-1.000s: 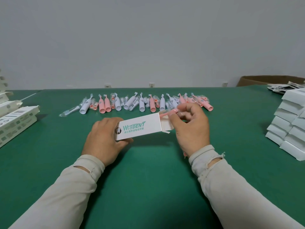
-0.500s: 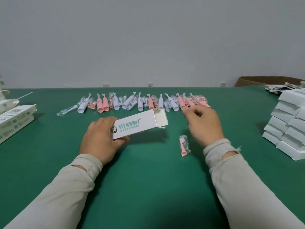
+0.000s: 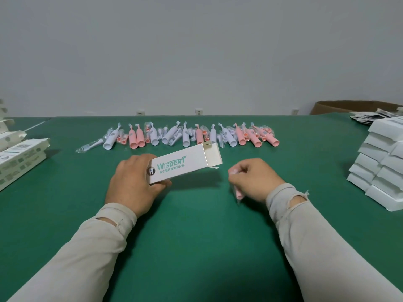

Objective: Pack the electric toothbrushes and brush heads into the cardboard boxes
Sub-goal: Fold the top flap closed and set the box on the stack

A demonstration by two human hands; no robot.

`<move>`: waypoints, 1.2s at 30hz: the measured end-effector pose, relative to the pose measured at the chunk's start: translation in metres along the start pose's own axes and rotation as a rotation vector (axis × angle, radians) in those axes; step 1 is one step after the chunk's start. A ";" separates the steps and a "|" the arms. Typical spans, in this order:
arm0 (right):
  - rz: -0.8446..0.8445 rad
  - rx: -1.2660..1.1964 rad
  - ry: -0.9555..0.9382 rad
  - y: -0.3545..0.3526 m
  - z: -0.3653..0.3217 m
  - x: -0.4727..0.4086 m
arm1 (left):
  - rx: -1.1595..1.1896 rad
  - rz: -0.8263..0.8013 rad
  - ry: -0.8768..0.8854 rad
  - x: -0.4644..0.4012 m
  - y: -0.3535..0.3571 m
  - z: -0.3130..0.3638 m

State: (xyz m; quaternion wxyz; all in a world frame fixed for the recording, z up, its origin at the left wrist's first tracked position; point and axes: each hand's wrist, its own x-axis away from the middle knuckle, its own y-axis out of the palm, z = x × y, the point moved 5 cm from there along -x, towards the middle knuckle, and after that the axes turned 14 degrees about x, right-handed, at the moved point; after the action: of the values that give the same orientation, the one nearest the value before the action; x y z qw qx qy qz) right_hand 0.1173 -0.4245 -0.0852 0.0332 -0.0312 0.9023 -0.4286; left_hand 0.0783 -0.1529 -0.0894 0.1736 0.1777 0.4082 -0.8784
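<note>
My left hand (image 3: 133, 182) grips a white cardboard box (image 3: 185, 164) printed with green "Wisdent" lettering, held tilted above the green table (image 3: 196, 236) with its open flap end up and to the right. Close to the table, just right of the box's open end, my right hand (image 3: 255, 179) has its fingers curled round a pink brush head in a clear wrapper (image 3: 238, 194), which pokes out below the fist. A row of pink and white toothbrush handles and wrapped brush heads (image 3: 185, 137) lies across the table behind the box.
Stacks of closed white boxes (image 3: 379, 168) stand at the right edge. More white boxes (image 3: 19, 158), some with open flaps, lie at the left edge. A brown carton (image 3: 349, 106) and leaflets (image 3: 370, 117) sit at the back right.
One second ago my right hand was at the box's open end. It then reached toward the row, while a pink brush head lay on the table. Now it grips that brush head.
</note>
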 end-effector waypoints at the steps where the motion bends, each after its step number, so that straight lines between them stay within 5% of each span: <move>1: 0.129 -0.123 0.006 -0.009 0.000 -0.001 | 0.002 0.005 -0.002 0.000 -0.001 0.000; 3: 0.348 -0.449 -0.039 -0.026 -0.005 0.003 | 0.008 0.013 -0.004 0.001 -0.001 0.001; 6: 0.462 -0.761 -0.182 -0.033 -0.018 0.013 | 0.010 0.011 -0.006 0.001 0.000 0.002; 19: 0.686 -0.607 -0.351 -0.029 -0.038 0.030 | 0.007 0.034 -0.002 0.002 -0.002 0.005; 28: 0.770 -0.500 -0.203 -0.024 -0.024 0.023 | 0.036 0.000 0.028 0.004 0.002 0.008; 33: 0.649 -0.557 -0.119 -0.005 -0.028 0.024 | 0.052 0.008 0.045 0.006 0.003 0.011; 36: 0.276 -0.222 -0.258 0.017 -0.048 0.023 | 0.063 0.026 0.073 0.006 0.002 0.013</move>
State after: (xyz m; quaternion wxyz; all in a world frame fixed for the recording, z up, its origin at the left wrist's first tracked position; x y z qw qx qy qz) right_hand 0.0893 -0.3782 -0.0689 0.2030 0.0346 0.9280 -0.3104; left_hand 0.0715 -0.1657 -0.0856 0.1644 0.2205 0.3841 -0.8814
